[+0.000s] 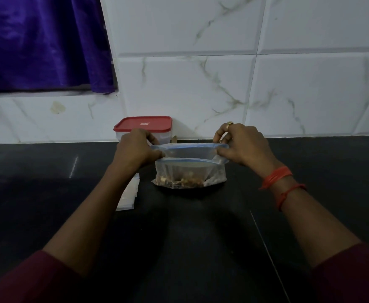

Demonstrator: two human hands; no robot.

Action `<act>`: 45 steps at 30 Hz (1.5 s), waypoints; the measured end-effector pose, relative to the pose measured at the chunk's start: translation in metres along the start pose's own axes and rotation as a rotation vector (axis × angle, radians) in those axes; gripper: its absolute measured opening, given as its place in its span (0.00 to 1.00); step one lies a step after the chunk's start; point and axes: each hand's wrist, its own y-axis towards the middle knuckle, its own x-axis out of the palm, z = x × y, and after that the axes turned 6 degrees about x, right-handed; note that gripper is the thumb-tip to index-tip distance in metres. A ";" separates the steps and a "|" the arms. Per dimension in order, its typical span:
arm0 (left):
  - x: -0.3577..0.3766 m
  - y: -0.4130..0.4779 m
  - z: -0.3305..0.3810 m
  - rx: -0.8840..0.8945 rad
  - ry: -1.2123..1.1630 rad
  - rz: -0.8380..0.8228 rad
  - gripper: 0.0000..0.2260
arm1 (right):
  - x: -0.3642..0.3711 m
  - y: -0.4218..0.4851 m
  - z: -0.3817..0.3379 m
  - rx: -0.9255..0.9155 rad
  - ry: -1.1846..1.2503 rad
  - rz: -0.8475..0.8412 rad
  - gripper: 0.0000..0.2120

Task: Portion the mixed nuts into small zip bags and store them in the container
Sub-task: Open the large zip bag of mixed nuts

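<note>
zip bag [190, 171] holding mixed nuts: 1. container [143, 127] with red lid: 1. flat empty bags [128, 193], piled: count unclear. hands: 2 (left hand [135, 149], right hand [242, 145]). ring [229, 124]: 1. purple curtain [37, 40]: 1.

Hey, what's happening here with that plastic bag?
A person is standing a clear zip bag on a dark counter. The left hand and right hand pinch its top ends, and the mouth is open. Some mixed nuts sit at the bottom. A container with its red lid on waits behind by the wall, and a few flat bags lie under the left forearm.
</note>
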 end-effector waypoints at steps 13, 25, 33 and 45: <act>-0.025 -0.004 0.010 0.377 0.147 -0.340 0.14 | -0.023 0.001 0.013 -0.309 -0.075 -0.049 0.17; -0.029 -0.004 0.013 0.232 0.111 -0.347 0.15 | -0.035 0.003 0.014 -0.256 -0.255 -0.335 0.23; -0.018 0.002 0.005 -0.065 -0.128 -0.145 0.06 | -0.010 0.006 0.012 0.124 0.217 -0.051 0.14; 0.008 0.002 0.006 -0.357 -0.537 -0.110 0.10 | 0.014 0.011 0.019 0.371 0.536 -0.160 0.11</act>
